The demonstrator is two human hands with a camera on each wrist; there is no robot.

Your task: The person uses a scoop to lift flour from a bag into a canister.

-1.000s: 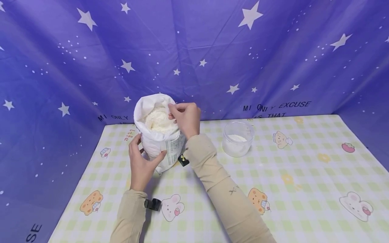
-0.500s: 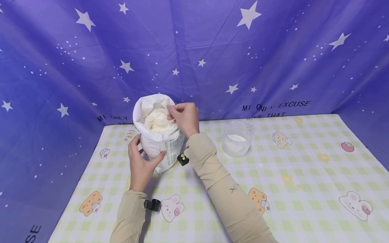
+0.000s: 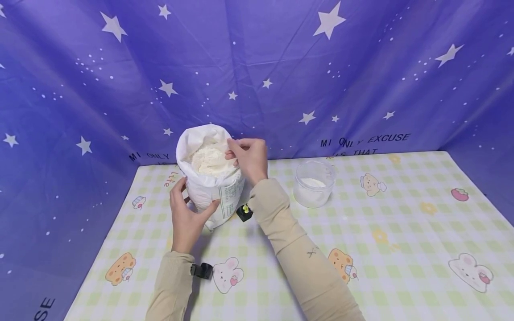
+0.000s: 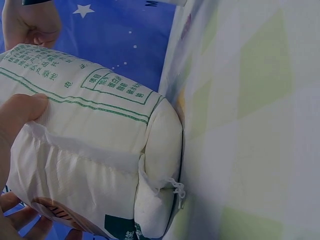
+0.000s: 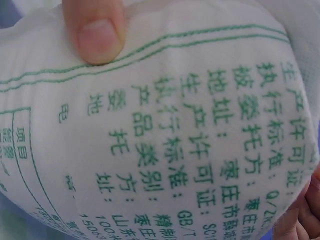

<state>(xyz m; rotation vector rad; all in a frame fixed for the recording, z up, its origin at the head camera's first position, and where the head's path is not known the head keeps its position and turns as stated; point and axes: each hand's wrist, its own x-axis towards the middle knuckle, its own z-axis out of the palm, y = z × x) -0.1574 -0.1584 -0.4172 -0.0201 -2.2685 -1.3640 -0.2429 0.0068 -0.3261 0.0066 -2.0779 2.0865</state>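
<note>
Head view: a white fabric bag (image 3: 206,191) printed in green stands toward the back edge of a checked tablecloth (image 3: 401,285), with pale flour-like powder (image 3: 210,161) heaped inside its wide mouth. The left hand (image 3: 188,220) grasps the near side of the bag low down, thumb on one side and fingers round the other. The right hand (image 3: 254,159) hangs over the right part of the bag's rim, fingers curled and thumb drawn in toward them; whether anything is pinched there, I cannot tell. To the right of the bag, well apart from both hands, stands a clear round container (image 3: 314,166) with some white powder in the bottom. Behind the table hangs a purple-blue curtain (image 3: 257,53) patterned with white stars. Left wrist view: the thumb (image 4: 27,107) lies across the bag beside its double green line, fingertips show along the opposite side, and a loose thread (image 4: 177,190) sticks out at the bag's base. Right wrist view: green Chinese characters (image 5: 215,135) cover the bag wall, a thumb presses at the double line, and curled fingers show partly hidden at lower right.
</note>
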